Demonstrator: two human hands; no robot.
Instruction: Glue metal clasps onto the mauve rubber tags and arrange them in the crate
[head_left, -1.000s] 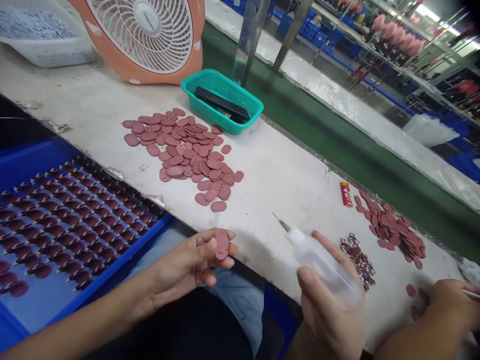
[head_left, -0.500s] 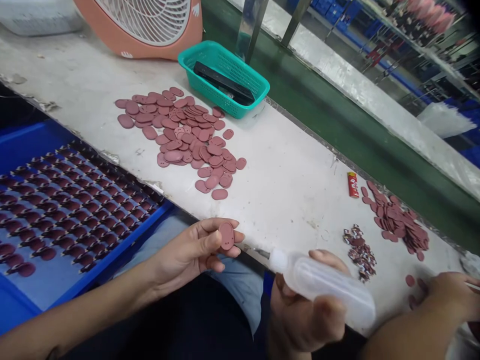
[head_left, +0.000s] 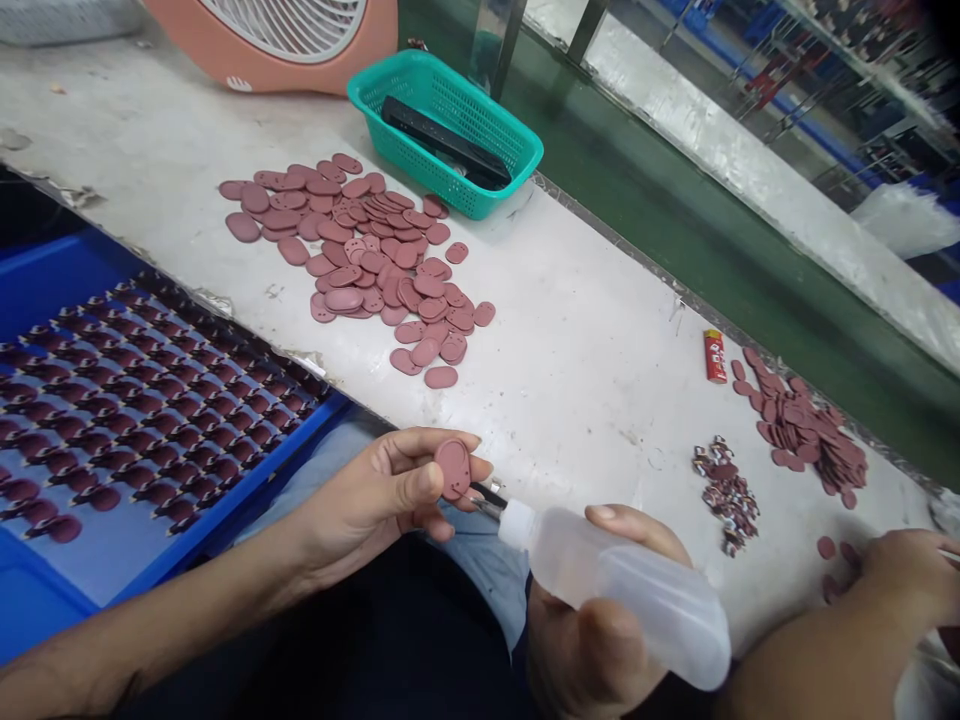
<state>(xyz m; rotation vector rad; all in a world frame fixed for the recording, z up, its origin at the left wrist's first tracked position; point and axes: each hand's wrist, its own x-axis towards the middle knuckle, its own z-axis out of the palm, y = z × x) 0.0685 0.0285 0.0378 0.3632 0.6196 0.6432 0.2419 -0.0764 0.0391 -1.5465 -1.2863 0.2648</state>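
Note:
My left hand (head_left: 397, 485) pinches a reddish-brown oval disc (head_left: 453, 468) between thumb and fingers, its face with small holes turned toward me. In my right hand (head_left: 600, 640) lies a translucent white squeeze bottle (head_left: 630, 590), tilted so that its thin dark nozzle (head_left: 489, 500) points at the disc. The nozzle's tip is at the disc's lower edge, by the holes; whether it touches I cannot tell. Beyond my hands, a loose pile of similar oval discs (head_left: 375, 240) covers part of the white table (head_left: 570, 400).
At the left stands a blue tray (head_left: 247, 490) with rows of dark red pieces. A green basket (head_left: 450, 195) holds a black bar, beside an orange fan (head_left: 300, 75). To the right are small metallic parts (head_left: 731, 495), more discs (head_left: 810, 430), a red tube (head_left: 715, 357) and another person's hand (head_left: 907, 580).
My right hand has brought the bottle leftward, and its nozzle has come to the disc's lower edge. My left hand holds the disc in nearly the same place.

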